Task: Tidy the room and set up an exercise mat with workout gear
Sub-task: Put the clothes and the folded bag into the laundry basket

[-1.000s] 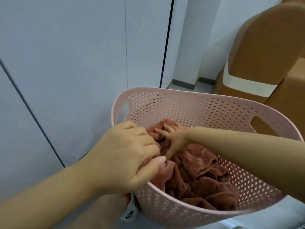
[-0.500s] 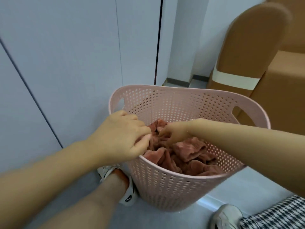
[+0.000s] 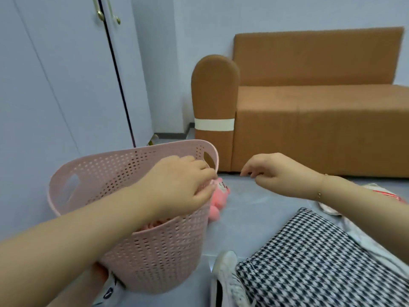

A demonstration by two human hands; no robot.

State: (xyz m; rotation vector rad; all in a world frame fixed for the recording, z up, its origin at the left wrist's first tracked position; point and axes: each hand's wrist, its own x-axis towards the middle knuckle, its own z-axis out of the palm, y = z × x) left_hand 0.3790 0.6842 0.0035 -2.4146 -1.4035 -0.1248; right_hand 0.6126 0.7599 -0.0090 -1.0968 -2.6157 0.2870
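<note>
— Report on the basket point(image 3: 155, 258).

— Pink plastic, perforated all over, cut-out handles near the rim. It stands upright on the grey floor point(image 3: 250, 220), just in front of the pale cupboard doors point(image 3: 66, 85). A sliver of pink cloth point(image 3: 155, 224) shows inside, below the left forearm.

— Hands?

— The left hand point(image 3: 179, 191) is over the basket's right rim, fingers curled down at the edge; whether they grip the rim or only rest there, I cannot tell. The right hand point(image 3: 274, 173) hangs in the air to the right of the basket, fingers loosely bent, holding nothing.

— Changes since half a second ago?

— Both hands were down in the cloth then, gathering it. The right has since come out and clear of the basket; the left has risen to the rim. The view has lifted as well, so far more of the room shows.

— Surroundings?

— A pink plush toy point(image 3: 218, 200) lies on the floor, touching the basket's right side. A brown sofa point(image 3: 309, 120) stands against the wall beyond, a white band around its armrest. A checked trouser leg point(image 3: 321, 262) and white shoe point(image 3: 228, 282) are in the foreground.
</note>
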